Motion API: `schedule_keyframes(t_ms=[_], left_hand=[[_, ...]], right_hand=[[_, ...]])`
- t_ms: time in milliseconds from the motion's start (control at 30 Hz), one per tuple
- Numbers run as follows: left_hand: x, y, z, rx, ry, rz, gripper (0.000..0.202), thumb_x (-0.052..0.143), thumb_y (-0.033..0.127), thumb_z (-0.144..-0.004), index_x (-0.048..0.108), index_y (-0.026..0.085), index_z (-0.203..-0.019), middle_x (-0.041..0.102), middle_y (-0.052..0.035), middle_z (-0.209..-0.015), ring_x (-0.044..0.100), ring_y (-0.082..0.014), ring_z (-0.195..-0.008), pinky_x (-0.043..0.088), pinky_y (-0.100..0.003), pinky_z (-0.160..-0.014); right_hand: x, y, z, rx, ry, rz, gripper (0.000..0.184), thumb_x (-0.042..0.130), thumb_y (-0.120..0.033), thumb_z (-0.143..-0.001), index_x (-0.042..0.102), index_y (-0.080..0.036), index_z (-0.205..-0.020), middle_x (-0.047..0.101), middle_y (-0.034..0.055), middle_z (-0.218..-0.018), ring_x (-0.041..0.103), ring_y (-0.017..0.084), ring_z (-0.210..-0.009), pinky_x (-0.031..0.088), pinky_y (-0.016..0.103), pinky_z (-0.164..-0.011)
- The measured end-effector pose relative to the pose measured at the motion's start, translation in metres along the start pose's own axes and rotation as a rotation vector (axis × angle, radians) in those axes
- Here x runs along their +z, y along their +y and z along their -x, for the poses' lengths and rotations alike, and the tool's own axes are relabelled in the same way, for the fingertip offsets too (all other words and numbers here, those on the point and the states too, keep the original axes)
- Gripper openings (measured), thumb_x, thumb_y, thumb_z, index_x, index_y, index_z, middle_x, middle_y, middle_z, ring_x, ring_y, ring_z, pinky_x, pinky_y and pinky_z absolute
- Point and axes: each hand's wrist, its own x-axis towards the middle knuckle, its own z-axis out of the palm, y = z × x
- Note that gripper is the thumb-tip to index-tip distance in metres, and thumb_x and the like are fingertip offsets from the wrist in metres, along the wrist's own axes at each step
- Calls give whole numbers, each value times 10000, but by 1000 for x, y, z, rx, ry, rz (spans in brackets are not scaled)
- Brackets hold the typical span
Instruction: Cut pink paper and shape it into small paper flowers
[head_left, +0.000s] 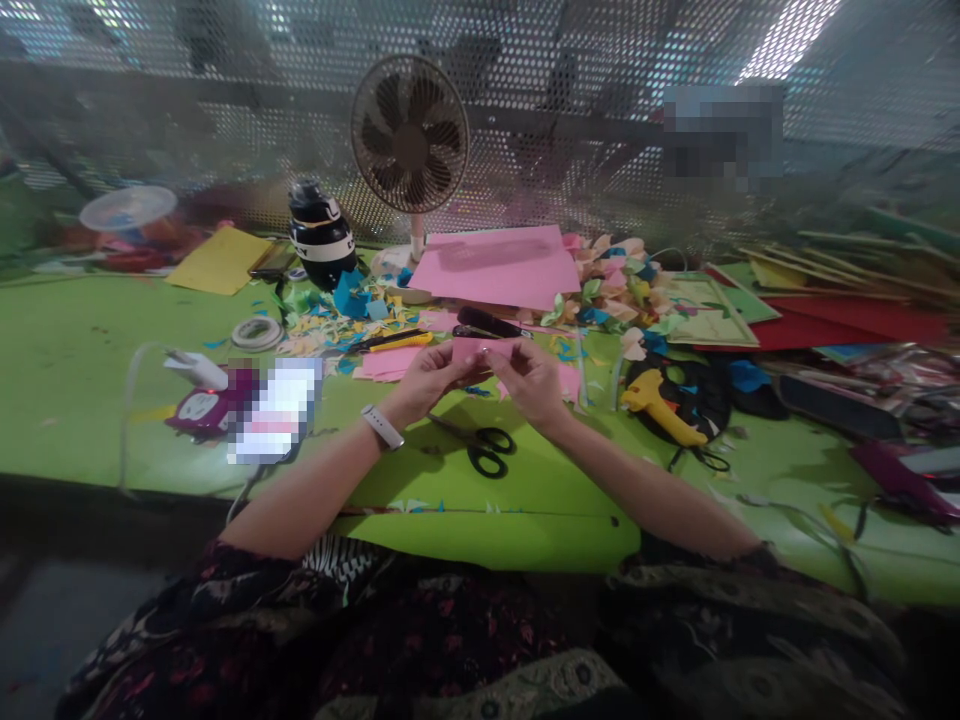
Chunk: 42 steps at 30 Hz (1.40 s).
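Both of my hands meet over the middle of the green table, pinching a small piece of pink paper between them. My left hand grips its left part, and my right hand has its right part, with the thumbs close together on the near side. Just beyond the paper lies a black stapler. Below my hands rests a pair of scissors with black handles; its blades point up and left, partly under my left hand. Pink paper pieces and a yellow cutter knife are left of the paper.
Behind stand a fan and a black bottle, beside pink sheets and a heap of paper petals. A yellow glue gun lies at right. A tape roll and a lit phone are at left.
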Motion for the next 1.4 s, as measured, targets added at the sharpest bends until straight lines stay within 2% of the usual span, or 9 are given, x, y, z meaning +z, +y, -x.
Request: schedule_keyframes(t_ms=[200, 367, 467, 567, 733, 900, 1033, 1233, 1400], left_hand=[[0, -2, -1, 2, 21, -8, 388, 930, 420, -652, 767, 166, -895, 801, -49, -924, 766, -186, -887, 579, -395, -1004], [1, 0, -2, 25, 57, -31, 421, 934, 420, -636, 740, 164, -909, 795, -28, -894, 765, -151, -825, 613, -309, -907], [2, 2, -1, 28, 65, -66, 504, 936, 410, -634, 715, 183, -1027, 787, -23, -912, 773, -169, -825, 626, -294, -839], [2, 4, 1, 16, 41, -115, 642, 923, 413, -660, 659, 216, -1212, 778, -15, -908, 775, -177, -825, 624, -296, -822], [0, 3, 1, 72, 29, -149, 743, 887, 419, -714, 570, 226, -1357, 751, -1, -863, 760, -179, -858, 611, -336, -884], [-1, 2, 0, 134, 30, -189, 743, 865, 396, -741, 541, 229, -1389, 756, -27, -925, 738, -166, -853, 606, -329, -871], [-2, 0, -1, 181, 36, -227, 728, 832, 372, -768, 528, 236, -1415, 745, -42, -981, 730, -176, -886, 602, -337, -878], [-2, -1, -1, 228, 80, -241, 679, 807, 306, -776, 554, 243, -1402, 712, -20, -952, 703, -173, -906, 579, -361, -939], [1, -1, -1, 218, 75, -227, 718, 817, 337, -775, 534, 257, -1430, 729, -44, -1055, 719, -185, -934, 574, -378, -967]], right_hand=[[0, -1, -1, 5, -6, 2, 426, 787, -618, -734, 622, -229, -784, 671, 13, -754, 634, 170, -707, 556, 342, -703], [-4, 1, -7, 32, 127, 2, 505, 784, -648, -722, 539, -240, -889, 611, -10, -810, 570, 131, -683, 506, 286, -634], [-8, 0, -8, 77, 59, 51, 497, 742, -672, -761, 543, -234, -884, 586, -7, -801, 556, 133, -692, 482, 273, -590], [-9, 1, -8, 120, -40, 89, 500, 780, -664, -722, 547, -233, -821, 550, -20, -734, 533, 137, -671, 446, 263, -534], [-7, 6, -10, 146, -25, 82, 525, 806, -669, -677, 540, -237, -813, 511, -41, -702, 484, 121, -622, 424, 252, -503], [-7, 5, -11, 73, 27, 42, 526, 852, -612, -647, 547, -239, -859, 577, -19, -787, 559, 139, -733, 518, 287, -655], [-7, 8, -12, 161, -20, -37, 599, 884, -616, -594, 551, -238, -917, 610, 0, -837, 610, 159, -792, 558, 316, -731], [-9, 15, -14, 212, 60, -182, 758, 873, -656, -593, 533, -264, -1146, 666, 64, -1145, 675, 182, -972, 598, 341, -844], [-6, 11, -8, 202, -107, -145, 455, 791, -630, -737, 721, -251, -980, 731, 48, -985, 689, 213, -930, 619, 367, -751]])
